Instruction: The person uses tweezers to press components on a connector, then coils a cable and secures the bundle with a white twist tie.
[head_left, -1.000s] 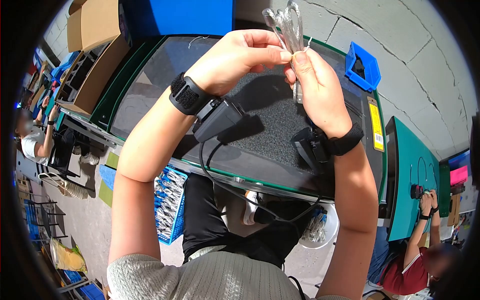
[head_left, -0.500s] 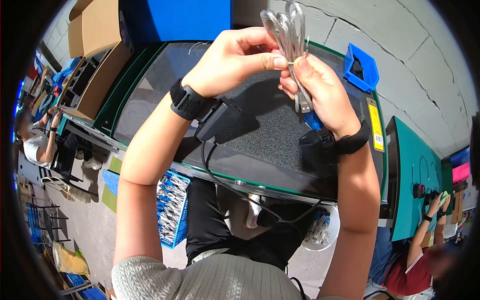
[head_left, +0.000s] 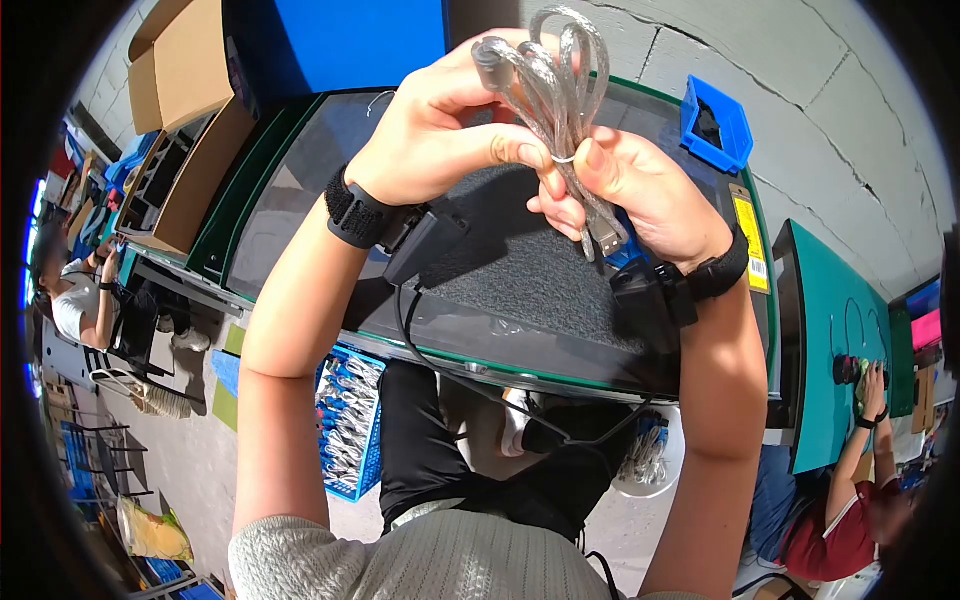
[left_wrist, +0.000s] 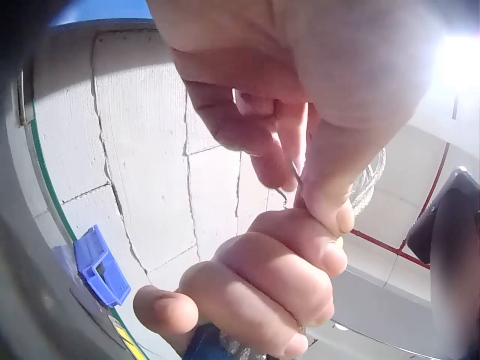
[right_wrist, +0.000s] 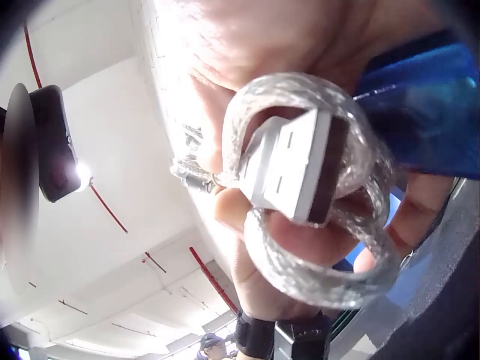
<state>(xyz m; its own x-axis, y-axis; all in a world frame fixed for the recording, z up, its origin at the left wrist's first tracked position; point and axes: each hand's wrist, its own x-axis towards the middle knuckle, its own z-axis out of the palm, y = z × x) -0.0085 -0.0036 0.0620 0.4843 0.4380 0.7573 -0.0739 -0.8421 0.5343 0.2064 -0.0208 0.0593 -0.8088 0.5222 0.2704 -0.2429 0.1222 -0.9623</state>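
Note:
A coiled silvery cable [head_left: 572,95] is held up over the dark table in the head view, with a thin white tie [head_left: 563,159] round its middle. The left hand [head_left: 455,120] pinches at the tie, thumb toward the right thumb. Fingers of the right hand [head_left: 640,195] curl round the lower part of the bundle. Below them hangs a USB plug [head_left: 606,238], seen large as a metal connector [right_wrist: 292,165] in the right wrist view. A blue connector [right_wrist: 424,109] lies beside the right palm. In the left wrist view the hands meet and hide most of the cable.
A blue bin [head_left: 716,125] stands at the table's back right, near a yellow label [head_left: 750,238]. An open cardboard box [head_left: 180,170] is at the left. Below the table are a blue basket of cables [head_left: 350,425] and a white bucket [head_left: 650,455]. Other people sit at both sides.
Both hands have come lower and nearer with the cable bundle, whose loops now look larger. The tie shows more plainly between the thumbs, and the right hand has turned slightly.

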